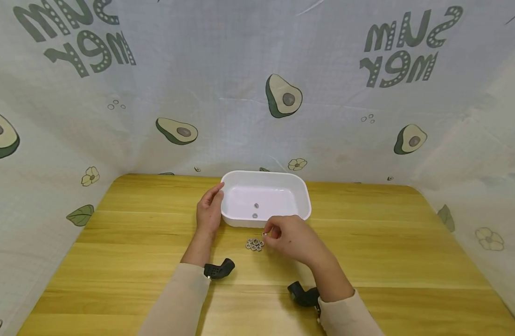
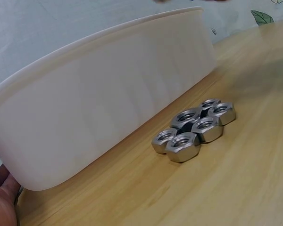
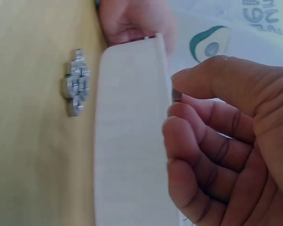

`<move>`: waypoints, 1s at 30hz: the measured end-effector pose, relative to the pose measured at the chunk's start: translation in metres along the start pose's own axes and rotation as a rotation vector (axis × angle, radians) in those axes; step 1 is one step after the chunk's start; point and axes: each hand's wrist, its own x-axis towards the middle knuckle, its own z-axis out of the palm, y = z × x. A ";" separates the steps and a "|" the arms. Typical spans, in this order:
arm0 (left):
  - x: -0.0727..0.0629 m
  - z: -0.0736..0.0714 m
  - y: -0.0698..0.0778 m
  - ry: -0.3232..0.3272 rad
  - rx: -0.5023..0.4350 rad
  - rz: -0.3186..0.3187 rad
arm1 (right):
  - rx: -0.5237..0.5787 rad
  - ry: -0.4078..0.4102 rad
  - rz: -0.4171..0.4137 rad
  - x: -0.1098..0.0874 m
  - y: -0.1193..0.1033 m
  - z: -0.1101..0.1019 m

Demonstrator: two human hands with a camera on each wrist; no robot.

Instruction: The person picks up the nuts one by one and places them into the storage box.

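A white plastic basin (image 1: 266, 223) stands towards the back of the table. My left hand (image 1: 209, 212) rests against its left end, fingertips at the rim; part of that hand is hidden in the left wrist view. My right hand (image 1: 294, 238) pinches a small metal nut (image 3: 177, 95) between thumb and forefinger, close to the basin's front rim. On the wood in front of the basin, several silver hex nuts (image 2: 184, 145) lie flat in a tight cluster, left of my right hand. Two small nuts (image 1: 255, 215) lie inside on the basin floor.
The wooden table (image 1: 127, 242) reaches back to a pale hanging cloth (image 1: 224, 93) printed with avocados and lettering. Black wrist devices (image 1: 219, 269) sit on both forearms above the tabletop.
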 end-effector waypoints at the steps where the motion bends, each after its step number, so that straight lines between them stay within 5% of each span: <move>1: 0.000 0.000 0.000 0.000 0.002 -0.002 | -0.001 0.015 -0.010 0.000 -0.001 -0.002; 14: -0.001 -0.002 -0.002 0.004 0.003 -0.006 | -0.049 0.086 -0.002 0.019 -0.003 -0.024; 30: 0.001 0.000 -0.002 0.001 0.003 0.009 | -0.097 0.056 0.001 0.068 0.011 -0.035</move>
